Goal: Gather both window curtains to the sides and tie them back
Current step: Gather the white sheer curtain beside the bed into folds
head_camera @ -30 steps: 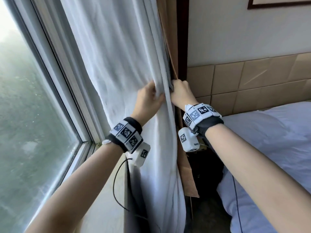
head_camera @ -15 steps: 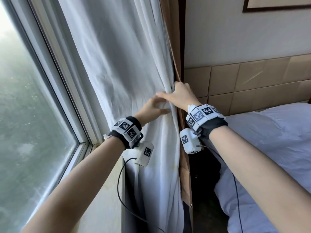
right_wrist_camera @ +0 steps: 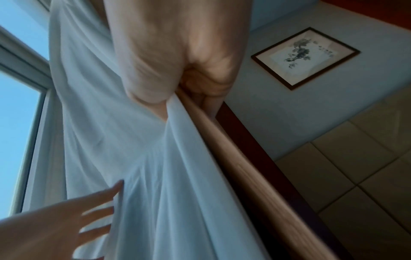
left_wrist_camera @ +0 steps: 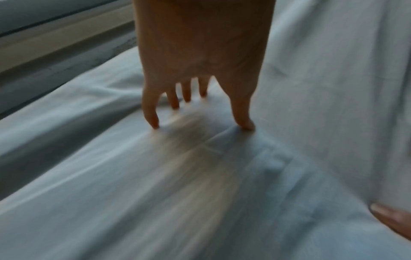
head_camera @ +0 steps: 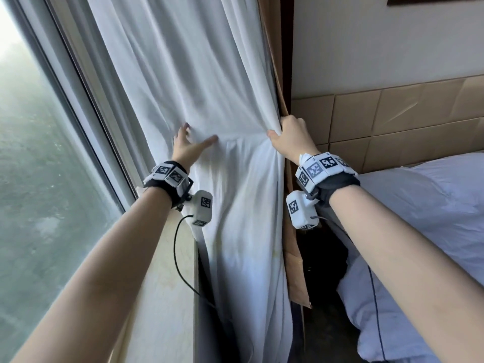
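1. Right hand [head_camera: 290,141] grips the white curtain's [head_camera: 209,74] bunched edge, fingers curled round it.
2. Left hand [head_camera: 187,146], fingers spread and straight, presses flat on the curtain, apart from the right.
3. Window [head_camera: 39,166] lies left of both hands; bed [head_camera: 432,205] lies right.

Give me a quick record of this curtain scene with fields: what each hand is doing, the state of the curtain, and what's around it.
left hand: left hand, fingers spread, touching the curtain's face
right hand: right hand grips the curtain's right edge
curtain: white curtain hanging at the right of the window, creased toward the grip, no tie-back visible
window: window uncovered at left
surroundings: bed at right, framed picture on the wall
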The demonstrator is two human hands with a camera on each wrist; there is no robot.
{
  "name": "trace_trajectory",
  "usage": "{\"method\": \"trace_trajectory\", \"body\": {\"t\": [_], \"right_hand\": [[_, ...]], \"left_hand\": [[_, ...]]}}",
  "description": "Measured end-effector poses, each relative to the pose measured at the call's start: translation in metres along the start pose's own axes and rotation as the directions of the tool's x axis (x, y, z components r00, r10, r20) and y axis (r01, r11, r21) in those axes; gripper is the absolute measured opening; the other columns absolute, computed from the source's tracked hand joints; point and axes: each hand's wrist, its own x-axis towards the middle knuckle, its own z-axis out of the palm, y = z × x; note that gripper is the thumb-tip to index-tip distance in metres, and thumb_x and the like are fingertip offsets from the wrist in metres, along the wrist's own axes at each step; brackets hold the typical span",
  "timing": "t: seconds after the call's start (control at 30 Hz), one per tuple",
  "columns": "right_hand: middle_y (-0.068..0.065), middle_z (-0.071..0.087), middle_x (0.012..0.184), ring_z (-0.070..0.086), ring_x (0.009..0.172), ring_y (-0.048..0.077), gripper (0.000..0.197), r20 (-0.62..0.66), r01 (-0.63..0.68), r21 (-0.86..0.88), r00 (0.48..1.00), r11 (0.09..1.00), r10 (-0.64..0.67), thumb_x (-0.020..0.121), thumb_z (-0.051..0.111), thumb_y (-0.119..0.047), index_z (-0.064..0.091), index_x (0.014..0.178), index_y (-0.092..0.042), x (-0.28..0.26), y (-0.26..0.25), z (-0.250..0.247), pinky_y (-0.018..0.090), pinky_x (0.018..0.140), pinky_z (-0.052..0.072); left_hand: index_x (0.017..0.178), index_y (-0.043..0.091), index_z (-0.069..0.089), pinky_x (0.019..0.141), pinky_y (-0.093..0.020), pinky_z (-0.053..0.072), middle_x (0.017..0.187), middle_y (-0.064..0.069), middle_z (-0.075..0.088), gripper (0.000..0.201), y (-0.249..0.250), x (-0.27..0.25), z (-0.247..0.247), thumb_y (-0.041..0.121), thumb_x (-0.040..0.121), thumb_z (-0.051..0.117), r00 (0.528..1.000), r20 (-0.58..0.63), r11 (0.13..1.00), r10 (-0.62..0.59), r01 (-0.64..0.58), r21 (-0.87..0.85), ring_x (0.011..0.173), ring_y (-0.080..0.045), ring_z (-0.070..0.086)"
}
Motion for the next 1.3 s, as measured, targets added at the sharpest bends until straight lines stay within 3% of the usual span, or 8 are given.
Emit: {"method": "trace_trajectory", "body": {"t": [0.13, 0.37, 0.53, 0.67, 0.83, 0.97, 1.13, 1.3], "right_hand": [[0.025, 0.054, 0.114, 0.047, 0.114, 0.038, 0.032, 0.014, -0.041, 0.032, 0.999, 0.999, 0.04, 0.095, 0.054, -0.022, 0.059, 0.111, 0.005, 0.003, -0.002, 0.003, 0.037, 0.092, 0.042], [0.024, 0.054, 0.112, 0.048, 0.112, 0.039, 0.029, 0.041, -0.059, 0.048, 0.998, 0.997, 0.057, 0.094, 0.054, -0.023, 0.06, 0.105, 0.004, 0.004, -0.006, 0.009, 0.031, 0.086, 0.039], [0.027, 0.056, 0.107, 0.049, 0.109, 0.04, 0.027, 0.013, -0.058, 0.008, 0.998, 0.998, 0.058, 0.095, 0.053, -0.02, 0.058, 0.1, 0.007, 0.003, -0.005, 0.004, 0.034, 0.081, 0.04], [0.029, 0.055, 0.108, 0.05, 0.107, 0.042, 0.025, 0.006, -0.052, -0.022, 0.999, 0.998, 0.052, 0.095, 0.052, -0.019, 0.056, 0.095, 0.005, 0.0, -0.008, 0.004, 0.036, 0.084, 0.042], [0.029, 0.052, 0.113, 0.052, 0.104, 0.044, 0.022, -0.005, -0.051, -0.056, 0.999, 0.997, 0.051, 0.096, 0.052, -0.02, 0.054, 0.095, 0.002, -0.005, -0.013, 0.003, 0.039, 0.088, 0.045], [0.028, 0.054, 0.109, 0.055, 0.099, 0.044, 0.021, -0.009, -0.027, -0.09, 1.0, 0.996, 0.026, 0.093, 0.053, -0.013, 0.056, 0.099, 0.007, -0.009, -0.021, 0.006, 0.039, 0.084, 0.048], [0.03, 0.057, 0.105, 0.058, 0.095, 0.045, 0.016, -0.029, 0.015, -0.108, 0.999, 0.994, -0.019, 0.089, 0.054, -0.009, 0.056, 0.092, 0.007, -0.017, -0.028, 0.005, 0.042, 0.08, 0.052], [0.022, 0.052, 0.115, 0.056, 0.101, 0.037, 0.021, 0.085, -0.086, -0.007, 0.993, 0.996, 0.086, 0.089, 0.051, -0.009, 0.056, 0.105, 0.004, -0.016, -0.028, -0.008, 0.033, 0.078, 0.045]], "left_hand": [[0.119, 0.013, 0.062, 0.062, -0.025, 0.054, 0.108, -0.002, 0.071, 0.061, 0.027, -0.006, 0.013, 0.042, 0.069, 0.084, 0.979, 0.198, 0.973, 0.047, 0.0, -0.232, 0.09, -0.014, 0.071], [0.088, 0.01, 0.065, 0.053, -0.022, 0.051, 0.075, 0.0, 0.065, 0.019, 0.039, -0.012, 0.032, 0.026, 0.083, 0.074, 0.996, 0.022, 0.955, 0.088, -0.078, -0.286, 0.061, -0.011, 0.062], [0.072, 0.003, 0.064, 0.054, -0.031, 0.043, 0.064, -0.002, 0.058, 0.041, 0.022, -0.013, 0.021, 0.043, 0.077, 0.07, 0.979, -0.12, 0.977, 0.168, -0.181, -0.11, 0.059, -0.016, 0.053], [0.049, 0.017, 0.04, 0.049, -0.03, 0.024, 0.048, 0.001, 0.032, 0.048, 0.025, -0.028, 0.011, 0.032, 0.086, 0.067, 0.935, -0.181, 0.953, 0.304, -0.297, 0.064, 0.051, -0.016, 0.029], [0.056, 0.013, 0.032, 0.055, -0.042, 0.036, 0.055, -0.017, 0.041, 0.047, 0.032, -0.055, 0.009, 0.033, 0.093, 0.053, 0.866, -0.164, 0.855, 0.473, -0.407, 0.321, 0.058, -0.039, 0.043], [0.056, 0.02, 0.021, 0.055, -0.034, 0.02, 0.051, 0.005, 0.028, 0.051, 0.049, -0.076, 0.027, 0.023, 0.094, 0.055, 0.797, -0.065, 0.764, 0.601, -0.548, 0.34, 0.054, -0.028, 0.033], [0.059, 0.015, 0.031, 0.051, -0.03, 0.025, 0.051, 0.002, 0.035, 0.04, 0.07, -0.086, 0.056, 0.016, 0.091, 0.055, 0.732, 0.057, 0.704, 0.679, -0.672, 0.23, 0.05, -0.021, 0.035], [0.087, 0.004, 0.06, 0.076, -0.025, 0.049, 0.086, -0.007, 0.068, 0.011, 0.067, -0.078, 0.067, 0.011, 0.091, 0.054, 0.795, 0.23, 0.807, 0.561, -0.587, 0.062, 0.084, -0.019, 0.064]]}}
